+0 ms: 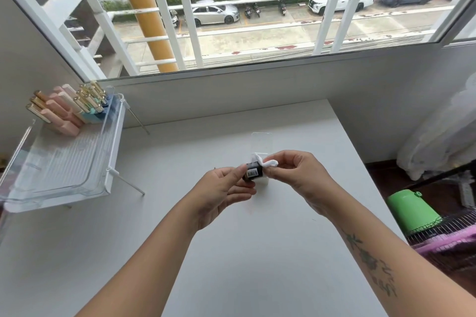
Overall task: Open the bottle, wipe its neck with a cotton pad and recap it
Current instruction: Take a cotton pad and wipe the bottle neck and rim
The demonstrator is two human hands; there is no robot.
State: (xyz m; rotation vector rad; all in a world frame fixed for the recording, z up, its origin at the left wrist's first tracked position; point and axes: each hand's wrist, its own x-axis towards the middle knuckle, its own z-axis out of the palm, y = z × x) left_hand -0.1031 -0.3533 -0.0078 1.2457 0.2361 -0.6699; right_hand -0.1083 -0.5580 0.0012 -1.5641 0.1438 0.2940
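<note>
A small dark bottle (253,172) with a barcode label is gripped in my left hand (221,193) above the middle of the white table (231,252). My right hand (296,175) pinches a folded white cotton pad (266,162) that wraps against the bottle's top end. The neck is hidden under the pad, and I see no cap. Both hands are held close together, a little above the tabletop.
A clear acrylic tray rack (59,162) stands at the left with several pink and gold-capped cosmetic tubes (64,108). A clear flat plastic box (261,141) lies just beyond my hands. At the right, off the table, are a green container (409,211) and a pink wire cage (443,242).
</note>
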